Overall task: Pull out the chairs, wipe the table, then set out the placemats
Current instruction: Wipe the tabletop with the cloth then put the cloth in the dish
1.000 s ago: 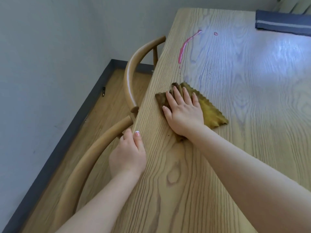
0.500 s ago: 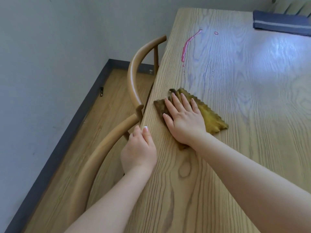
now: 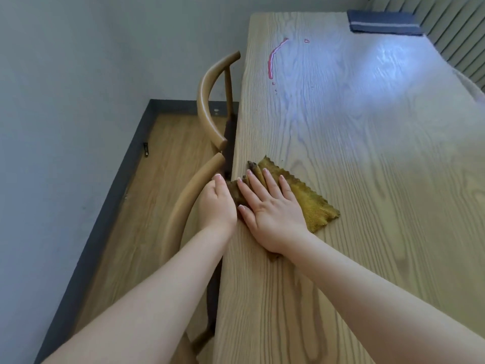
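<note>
Pressing flat, fingers straight, the right hand (image 3: 273, 214) holds the yellow cloth (image 3: 312, 208) at the table (image 3: 367, 179) left edge. The pink spill (image 3: 274, 59) lies well ahead of the fingertips, streak running away along that edge. Left hand (image 3: 216, 203), loosely cupped and holding nothing, has shifted inward since a second ago, now touching the cloth's overhanging corner.

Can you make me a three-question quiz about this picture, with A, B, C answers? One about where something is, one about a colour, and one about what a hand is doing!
1. Where is the folded blue cloth?
A. far corner of the table
B. on the floor
C. on a chair

2. What colour is the spill?
A. green
B. pink
C. black

3. What is the right hand doing?
A. pressing flat on the yellow rag
B. holding a cup
C. pointing up

Answers: A, it lies at the far end; B, the streak is pink; A, straight fingers lie on the rag.
</note>
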